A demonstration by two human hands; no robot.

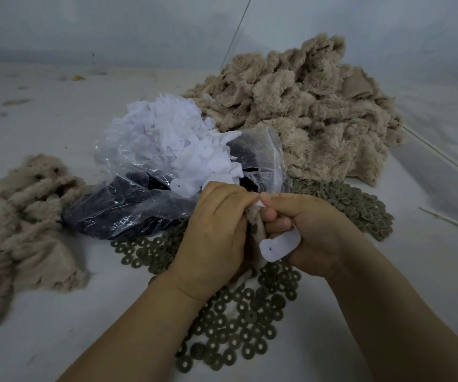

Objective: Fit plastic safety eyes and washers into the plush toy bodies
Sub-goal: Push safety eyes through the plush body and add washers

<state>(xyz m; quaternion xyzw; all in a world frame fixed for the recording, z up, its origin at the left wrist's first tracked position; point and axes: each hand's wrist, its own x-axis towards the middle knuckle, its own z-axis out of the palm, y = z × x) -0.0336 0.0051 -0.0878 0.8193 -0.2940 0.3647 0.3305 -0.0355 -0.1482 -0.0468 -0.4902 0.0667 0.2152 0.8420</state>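
My left hand (211, 238) and my right hand (313, 232) meet over the table and both grip a small beige plush body (256, 219), bunched between them. The right hand's fingers also hold a white fabric piece with a small hole (278, 246). Olive-green washers (236, 321) lie scattered under and in front of my hands, with more washers (360, 205) to the right. A clear plastic bag (128, 205) behind my left hand holds dark safety eyes. No eye is visible in my fingers.
White cut fabric pieces (178, 139) are heaped on top of the bag. A large pile of beige plush bodies (305, 111) fills the back right; a smaller plush pile (21, 216) lies at the left. Thin white sticks (448, 221) lie at the right.
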